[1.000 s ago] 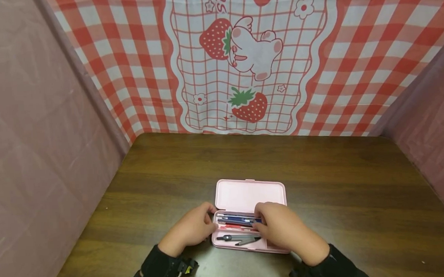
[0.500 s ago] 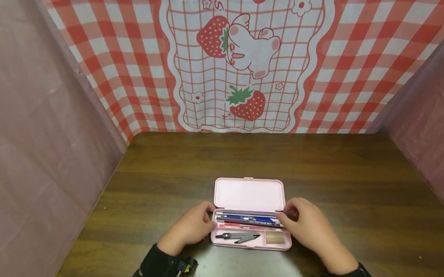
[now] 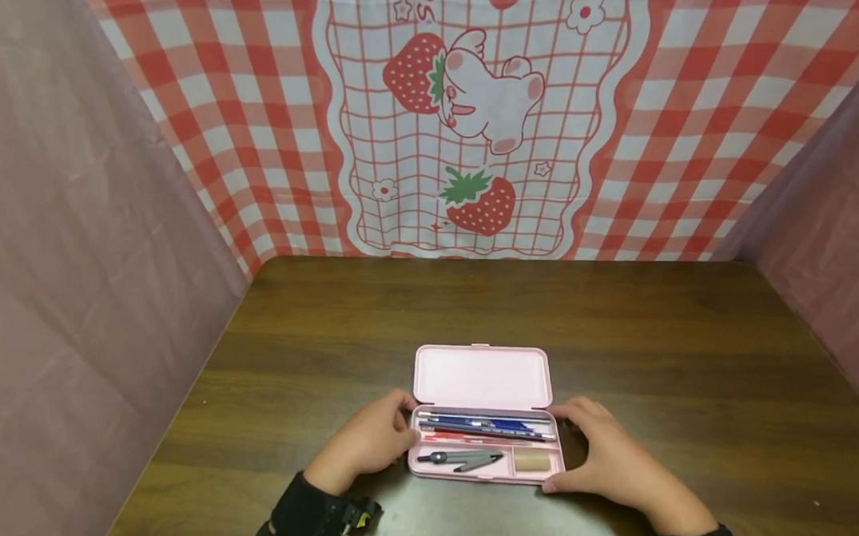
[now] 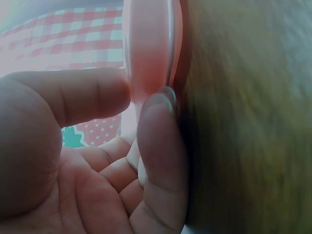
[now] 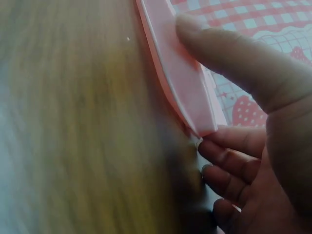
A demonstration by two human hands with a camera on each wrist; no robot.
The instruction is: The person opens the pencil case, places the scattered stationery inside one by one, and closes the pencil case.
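Observation:
A pink pencil case (image 3: 475, 478) lies on the table with its lid (image 3: 481, 375) raised at the back. Its rear compartment holds several blue, dark and red pencils (image 3: 479, 426). A grey drawing compass (image 3: 459, 458) and a tan rectangular block (image 3: 532, 459) occupy the front compartments. My left hand (image 3: 365, 439) holds the case's left end; in the left wrist view its thumb and finger touch the pink side. Around the right end curves my right hand (image 3: 610, 456), thumb at the front corner and fingers at the back one. The right wrist view shows its thumb against the pink wall (image 5: 187, 83).
Brown wood-grain table (image 3: 332, 336) surrounds the case. A red-and-white checked cloth with strawberries (image 3: 466, 114) hangs behind it. Pink fabric walls (image 3: 77, 275) stand on the left and right.
My right hand has let go of the pencils in the case, moved right, and spread around the case's right end. The tan block has come into view. My left hand stays at the left end.

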